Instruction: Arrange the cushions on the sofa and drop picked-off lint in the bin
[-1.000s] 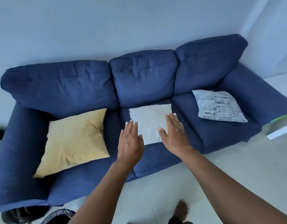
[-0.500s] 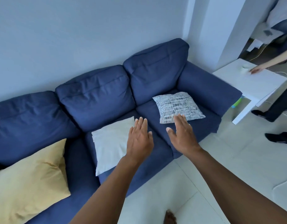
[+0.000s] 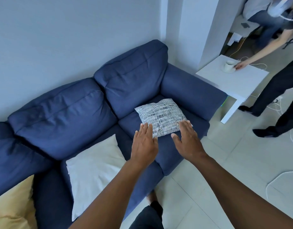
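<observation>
Both hands (image 3: 165, 144) have moved to the patterned cushion (image 3: 163, 117)

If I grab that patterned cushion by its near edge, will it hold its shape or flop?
The patterned cushion will probably sag: it lies flat and thin, with a rumpled far corner. It looks light for its size, barely denting the sofa. Its woven cover should not slip from the open left hand or right hand.

text: none legible | labels: none | brands: none | numbers: none
</observation>
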Tool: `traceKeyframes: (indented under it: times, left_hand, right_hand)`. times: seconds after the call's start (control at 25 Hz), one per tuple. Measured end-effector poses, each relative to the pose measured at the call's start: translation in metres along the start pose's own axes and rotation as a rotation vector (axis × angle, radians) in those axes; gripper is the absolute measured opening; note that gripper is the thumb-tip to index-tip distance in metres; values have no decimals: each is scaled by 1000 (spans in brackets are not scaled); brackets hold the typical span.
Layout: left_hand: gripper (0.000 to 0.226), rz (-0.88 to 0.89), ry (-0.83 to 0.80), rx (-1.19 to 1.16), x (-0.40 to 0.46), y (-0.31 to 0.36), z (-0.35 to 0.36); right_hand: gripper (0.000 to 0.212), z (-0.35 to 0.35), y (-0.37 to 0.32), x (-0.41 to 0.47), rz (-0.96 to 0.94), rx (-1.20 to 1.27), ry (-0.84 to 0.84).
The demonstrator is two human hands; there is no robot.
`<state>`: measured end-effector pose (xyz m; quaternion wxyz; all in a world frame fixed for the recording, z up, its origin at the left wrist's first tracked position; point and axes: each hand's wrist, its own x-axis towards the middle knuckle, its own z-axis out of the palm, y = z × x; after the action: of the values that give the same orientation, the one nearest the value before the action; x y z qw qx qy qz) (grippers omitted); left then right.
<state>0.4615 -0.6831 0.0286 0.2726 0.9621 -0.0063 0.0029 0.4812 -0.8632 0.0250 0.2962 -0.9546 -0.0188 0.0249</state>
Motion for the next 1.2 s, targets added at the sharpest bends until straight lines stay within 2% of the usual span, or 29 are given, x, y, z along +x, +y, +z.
traceKeyframes:
  times: [0.24, 0.36, 0.64, 0.96, 1.2]
  left_hand:
    - [57, 48, -63, -18, 119, 2, 18]
    - [58, 119, -133, 9, 175, 1, 23]
    - [57, 147, -247, -3, 282, 20, 69]
    - [57, -20, -358, 17, 386, 47, 155]
    - [57, -105, -439, 92, 467, 47, 229]
  right_hand:
    - [56, -4, 19, 102, 67, -4, 14]
    - [57, -3, 24, 146, 103, 25, 9]
    - [60, -9, 71, 231, 223, 22, -25]
    - [59, 8, 171, 350, 225, 36, -234]
    - [60, 55, 245, 434, 238, -26, -424]
